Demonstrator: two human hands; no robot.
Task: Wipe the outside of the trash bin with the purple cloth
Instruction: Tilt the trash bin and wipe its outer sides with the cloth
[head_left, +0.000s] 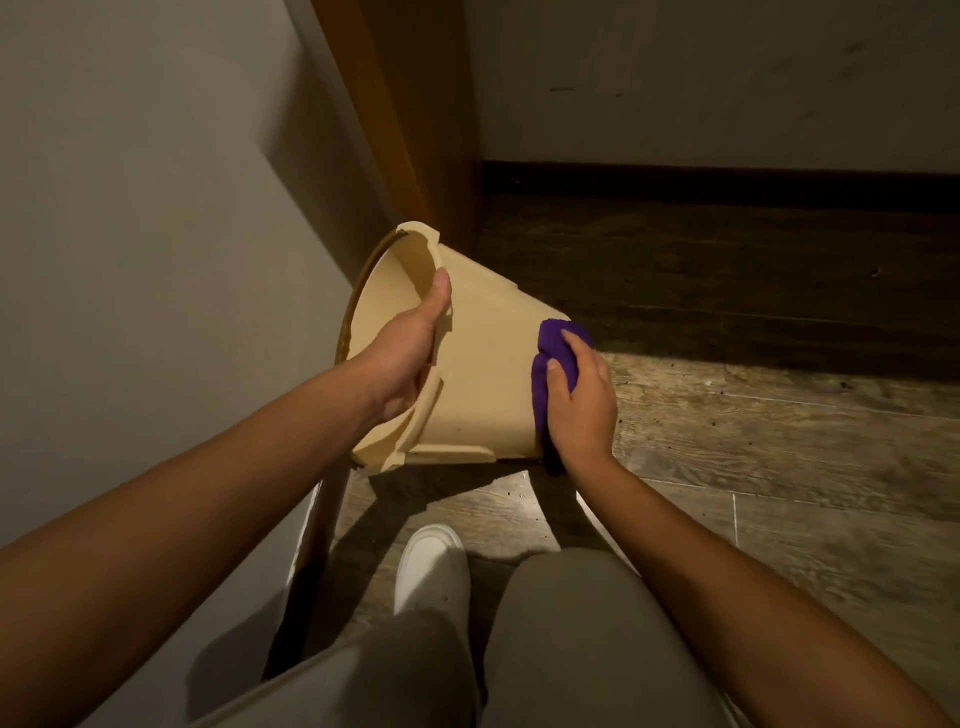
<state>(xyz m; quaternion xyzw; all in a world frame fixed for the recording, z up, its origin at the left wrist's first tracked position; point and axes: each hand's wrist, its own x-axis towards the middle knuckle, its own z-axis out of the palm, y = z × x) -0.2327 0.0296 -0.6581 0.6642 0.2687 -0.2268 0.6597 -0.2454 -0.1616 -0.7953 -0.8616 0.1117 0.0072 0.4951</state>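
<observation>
A cream plastic trash bin (483, 374) is tipped on its side, mouth toward the left wall and base to the right. My left hand (408, 348) grips its rim, thumb inside the opening. My right hand (579, 402) presses a bunched purple cloth (553, 348) against the bin's outer wall near the base end. Part of the cloth hangs down below my palm.
A grey wall rises on the left and a wooden door frame (415, 119) stands behind the bin. The wood-look floor (753, 426) spreads to the right, with a dark skirting board along the far wall. My white shoe (431, 569) and grey trouser legs are below the bin.
</observation>
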